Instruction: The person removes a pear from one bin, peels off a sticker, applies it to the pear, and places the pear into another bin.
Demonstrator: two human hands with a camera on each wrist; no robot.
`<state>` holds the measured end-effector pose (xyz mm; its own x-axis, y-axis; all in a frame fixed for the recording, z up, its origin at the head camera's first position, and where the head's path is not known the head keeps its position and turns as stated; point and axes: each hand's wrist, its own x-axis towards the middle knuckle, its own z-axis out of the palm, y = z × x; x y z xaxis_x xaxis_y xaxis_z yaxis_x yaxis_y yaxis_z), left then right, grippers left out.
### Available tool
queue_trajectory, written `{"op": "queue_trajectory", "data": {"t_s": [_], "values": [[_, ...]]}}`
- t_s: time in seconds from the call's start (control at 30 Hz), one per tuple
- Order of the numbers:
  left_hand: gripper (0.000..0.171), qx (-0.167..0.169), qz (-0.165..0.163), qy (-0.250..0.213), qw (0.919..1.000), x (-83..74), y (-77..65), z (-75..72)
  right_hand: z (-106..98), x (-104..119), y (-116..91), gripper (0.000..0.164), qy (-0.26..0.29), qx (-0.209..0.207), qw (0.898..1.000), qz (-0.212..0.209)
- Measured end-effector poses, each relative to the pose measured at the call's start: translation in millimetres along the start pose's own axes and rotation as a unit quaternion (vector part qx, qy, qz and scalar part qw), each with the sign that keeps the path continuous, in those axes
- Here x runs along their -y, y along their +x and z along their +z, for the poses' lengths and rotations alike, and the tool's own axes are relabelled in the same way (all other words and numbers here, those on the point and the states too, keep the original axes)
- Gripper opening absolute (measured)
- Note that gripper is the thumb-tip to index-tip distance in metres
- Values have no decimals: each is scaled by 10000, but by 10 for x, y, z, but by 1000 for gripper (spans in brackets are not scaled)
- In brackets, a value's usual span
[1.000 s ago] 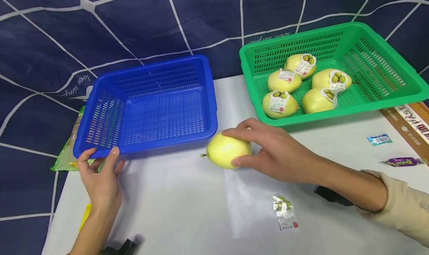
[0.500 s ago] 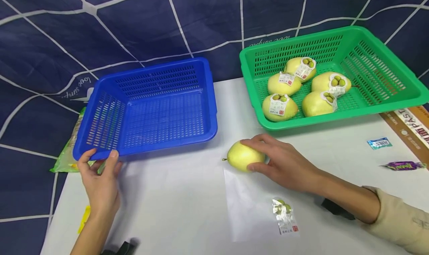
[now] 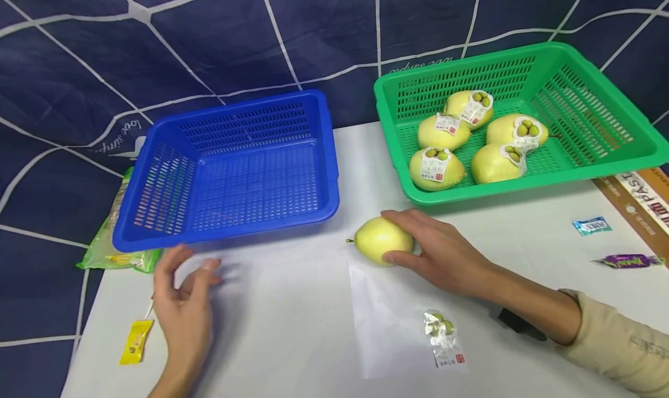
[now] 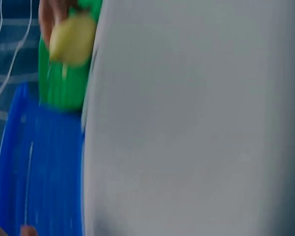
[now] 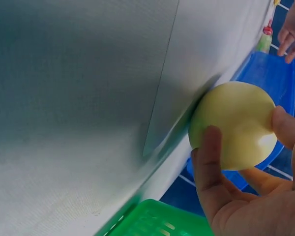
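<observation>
A yellow-green pear (image 3: 380, 240) with a short stem lies on its side over the white table. My right hand (image 3: 444, 255) grips its rounded end between thumb and fingers, and the right wrist view shows the same pear (image 5: 236, 115) held this way. My left hand (image 3: 185, 308) hovers just below the front edge of the blue basket (image 3: 235, 229), fingers loosely bent around nothing. Inside the green basket (image 3: 522, 184), at the back right, lie several pears (image 3: 443, 133) with white picture labels on them. A clear label (image 3: 444, 340) printed with green fruit lies before my right hand.
A thin white sheet (image 3: 381, 328) lies under the loose label. To the left are a yellow-wrapped lollipop (image 3: 137, 341) and a green plastic packet (image 3: 107, 247) partly behind the blue basket. A blue sachet (image 3: 592, 226), a purple candy (image 3: 627, 261) and a brown box (image 3: 640, 197) lie right.
My left hand has let go of the blue basket's rim and moved right and toward me, uncovering the lollipop. My right hand moved the pear rightward, then held it nearly still.
</observation>
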<state>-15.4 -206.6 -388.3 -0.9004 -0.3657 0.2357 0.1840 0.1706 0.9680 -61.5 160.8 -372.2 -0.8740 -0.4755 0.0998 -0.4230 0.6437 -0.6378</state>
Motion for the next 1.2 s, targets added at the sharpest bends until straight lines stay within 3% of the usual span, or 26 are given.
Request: {"op": "queue_trajectory", "data": {"t_s": [0.07, 0.17, 0.23, 0.3, 0.37, 0.47, 0.57, 0.73, 0.87, 1.0, 1.1, 1.2], "values": [[36, 876, 528, 64, 9947, 7, -150, 148, 10, -12, 4, 59, -30, -10, 10000, 27], [35, 2322, 780, 481, 9683, -34, -297, 415, 21, -32, 4, 58, -27, -30, 10000, 19], [42, 2981, 638, 618, 9504, -58, -315, 605, 32, -42, 4, 58, -43, -47, 10000, -11], [47, 3379, 25, 570, 9394, -87, -294, 784, 44, -47, 6, 59, -43, -69, 9999, -62], [52, 3547, -755, 432, 9309, -100, -247, 951, 56, -47, 12, 60, -46, -87, 9999, -133], [62, 3527, -1751, 260, 9188, -109, -156, 1166, 66, -40, 20, 61, -38, -94, 9997, -230], [72, 3533, -2177, 30, 9098, -92, -84, 1321, 67, -26, 26, 62, 17, 0, 9997, -242], [64, 3817, -2112, -43, 8998, -42, -42, 1432, 39, -4, -4, 65, 198, 276, 9992, -207], [51, 3941, -1896, -30, 8993, -23, -45, 1457, -13, -3, -154, 63, 315, 124, 9991, -247], [53, 4003, -1827, -74, 8980, -19, -62, 1466, -67, -9, -395, 46, 464, -37, 9985, -293], [54, 3975, -1799, -26, 8998, -25, -75, 1466, -84, -34, -565, 34, 477, 147, 9984, -266], [55, 3932, -1813, 2, 9014, -29, -83, 1465, -58, -84, -703, 33, 239, 513, 9980, -289]]}}
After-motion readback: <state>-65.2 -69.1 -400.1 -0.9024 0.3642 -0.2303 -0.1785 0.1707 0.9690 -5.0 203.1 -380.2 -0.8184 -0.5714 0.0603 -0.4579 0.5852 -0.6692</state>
